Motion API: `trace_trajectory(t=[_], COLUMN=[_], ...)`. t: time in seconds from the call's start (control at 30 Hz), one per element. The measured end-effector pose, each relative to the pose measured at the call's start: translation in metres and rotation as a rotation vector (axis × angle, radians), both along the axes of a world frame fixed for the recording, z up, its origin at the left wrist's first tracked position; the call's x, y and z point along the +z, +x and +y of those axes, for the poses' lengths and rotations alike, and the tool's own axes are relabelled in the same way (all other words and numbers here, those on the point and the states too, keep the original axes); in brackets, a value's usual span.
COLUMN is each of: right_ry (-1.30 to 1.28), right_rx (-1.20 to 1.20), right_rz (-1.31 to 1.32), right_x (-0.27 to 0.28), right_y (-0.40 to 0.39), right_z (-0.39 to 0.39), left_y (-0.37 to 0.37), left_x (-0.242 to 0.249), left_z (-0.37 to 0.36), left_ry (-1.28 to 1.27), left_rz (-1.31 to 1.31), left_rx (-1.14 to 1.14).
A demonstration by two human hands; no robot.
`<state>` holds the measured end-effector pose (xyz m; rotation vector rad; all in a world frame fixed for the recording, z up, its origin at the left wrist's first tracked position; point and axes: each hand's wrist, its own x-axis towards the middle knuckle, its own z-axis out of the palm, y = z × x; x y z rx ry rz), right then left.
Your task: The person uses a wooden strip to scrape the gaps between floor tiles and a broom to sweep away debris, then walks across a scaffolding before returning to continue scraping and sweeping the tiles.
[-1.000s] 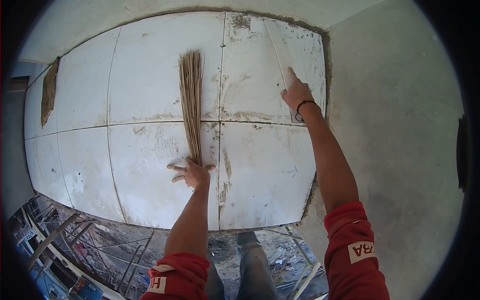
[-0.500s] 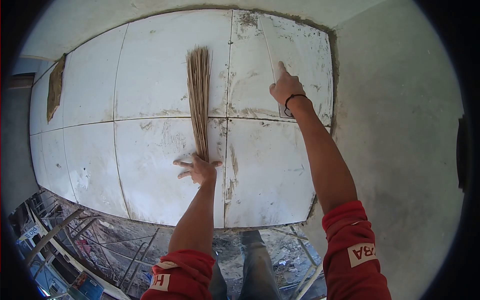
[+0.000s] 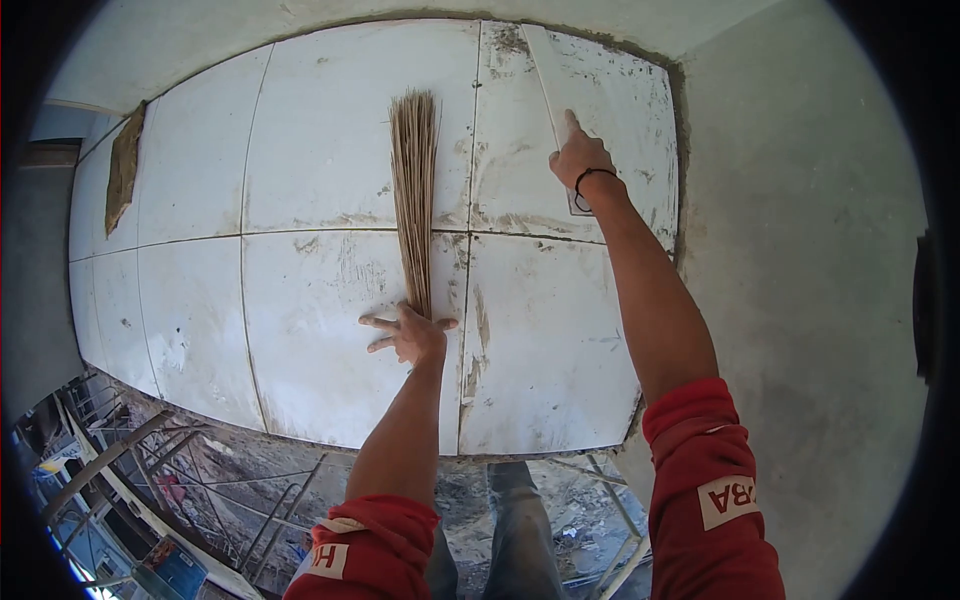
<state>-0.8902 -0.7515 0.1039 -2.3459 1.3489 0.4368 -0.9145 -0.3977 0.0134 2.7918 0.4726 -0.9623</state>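
A stick broom (image 3: 413, 190) of thin brown bristles lies flat against the white tiled wall (image 3: 320, 130), bristles pointing up. My left hand (image 3: 412, 334) grips its lower end, fingers spread against the tile. My right hand (image 3: 580, 158) is raised to the upper right tile, index finger pointing up and resting on a narrow light strip (image 3: 556, 95) that lies along that tile. A black band circles the right wrist. Both sleeves are red.
Tile joints are smeared with brown mortar. A grey plastered wall (image 3: 800, 250) adjoins on the right. A brown patch (image 3: 123, 170) shows at the tiles' left edge. Below are my legs (image 3: 520, 540), scaffold poles (image 3: 110, 460) and rubble-strewn ground.
The view has shifted slightly, so the tiles sit further right. My right hand has moved a little up along the strip. The left hand keeps the broom on the wall.
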Motion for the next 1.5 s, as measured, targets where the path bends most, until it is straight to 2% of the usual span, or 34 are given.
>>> trace_trajectory(t=[0.13, 0.23, 0.33, 0.43, 0.53, 0.7, 0.8, 0.93, 1.07, 1.1, 1.17, 1.27, 1.33, 1.37, 1.5], right_ry=[-0.081, -0.050, 0.037, 0.165, 0.177, 0.060, 0.094, 0.165, 0.065, 0.106, 0.024, 0.012, 0.118, 0.094, 0.175], right_rx=[0.068, 0.075, 0.078, 0.026, -0.006, -0.017, -0.085, -0.122, -0.136, -0.191, -0.160, -0.096, -0.117, -0.066, -0.072], right_rz=[-0.046, -0.023, -0.125, -0.079, -0.184, -0.305, -0.420, -0.324, -0.304, -0.238, -0.297, -0.256, -0.206, -0.253, -0.157], right_x=[-0.030, -0.025, -0.025, 0.011, 0.008, -0.016, -0.013, 0.005, -0.014, -0.008, -0.023, -0.019, 0.002, 0.001, 0.026], right_y=[-0.030, -0.127, -0.251, -0.315, -0.312, -0.225, -0.237, -0.252, -0.192, -0.165, -0.141, -0.158, -0.198, -0.230, -0.299], right_z=[0.032, 0.127, 0.235, 0.316, 0.331, 0.300, 0.335, 0.366, 0.316, 0.296, 0.268, 0.272, 0.305, 0.329, 0.395], left_y=[0.004, 0.002, 0.005, 0.004, 0.005, 0.003, 0.002, 0.001, -0.001, -0.001, 0.003, 0.005, 0.005, 0.005, 0.010], left_x=[-0.001, -0.004, -0.002, 0.006, 0.006, -0.005, -0.004, -0.011, -0.018, -0.007, 0.008, 0.010, 0.010, 0.011, 0.012], left_z=[0.001, 0.004, 0.006, 0.003, 0.004, 0.007, 0.007, 0.009, 0.014, 0.010, 0.007, 0.007, 0.008, 0.008, 0.016], left_ry=[-0.013, -0.046, -0.054, -0.050, -0.043, -0.045, -0.036, -0.054, -0.069, -0.076, -0.095, -0.105, -0.110, -0.106, -0.140], left_rz=[0.059, 0.065, 0.077, 0.081, 0.078, 0.045, 0.053, 0.035, 0.033, 0.033, 0.061, 0.078, 0.089, 0.096, 0.109], left_rx=[0.017, 0.014, 0.015, 0.005, -0.002, -0.001, 0.003, 0.002, 0.010, 0.008, 0.020, 0.017, 0.009, 0.006, 0.004])
